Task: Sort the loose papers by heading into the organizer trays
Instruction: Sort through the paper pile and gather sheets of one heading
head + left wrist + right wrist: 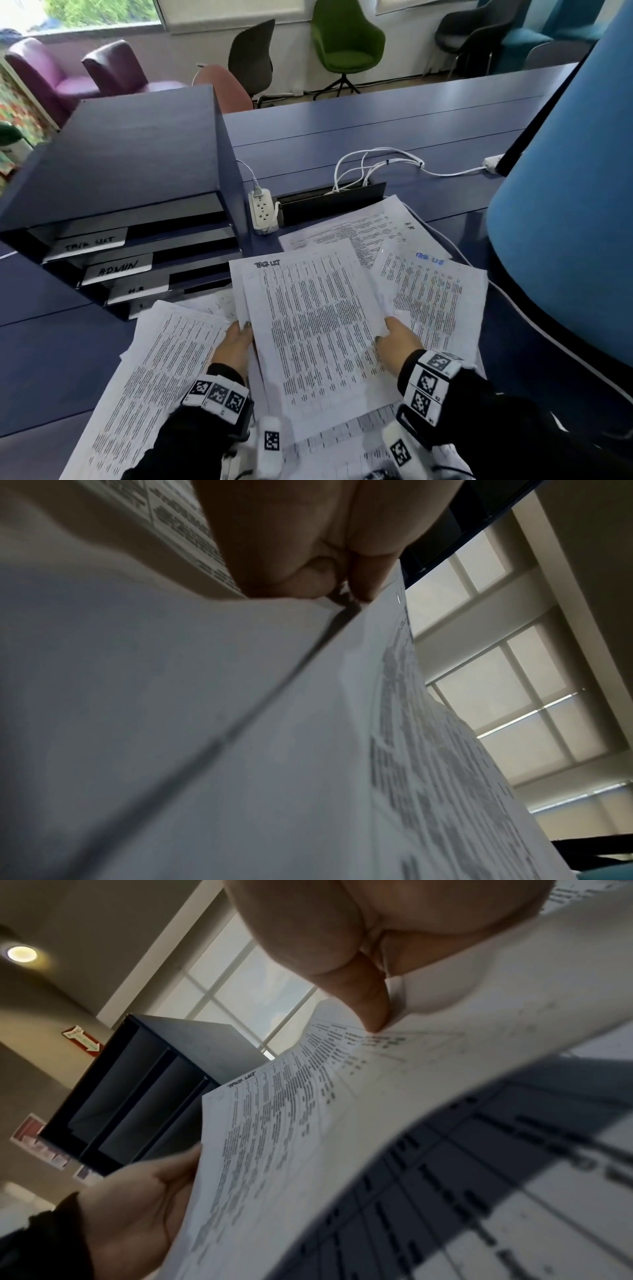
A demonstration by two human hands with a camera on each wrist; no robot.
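I hold a thin stack of printed sheets headed "TASK LIST" (315, 325) above the desk. My left hand (236, 342) grips its left edge, and my right hand (394, 337) pinches its right edge with the thumb on top. In the right wrist view the same sheets (308, 1123) curve under my thumb. The left wrist view shows my left fingers (301, 569) closed on the paper edge (240, 723). The dark organizer (130, 192) stands at the left with trays labelled TASK LIST (90, 244), ADMIN (118, 269) and H.R (137, 290). More loose papers (428, 291) lie beneath.
A white power strip (262, 212) stands beside the organizer, with white cables (376, 161) running across the blue desk (376, 126). A large blue lampshade (575, 205) fills the right side. Another paper pile (154, 377) lies at the lower left. Chairs stand beyond the desk.
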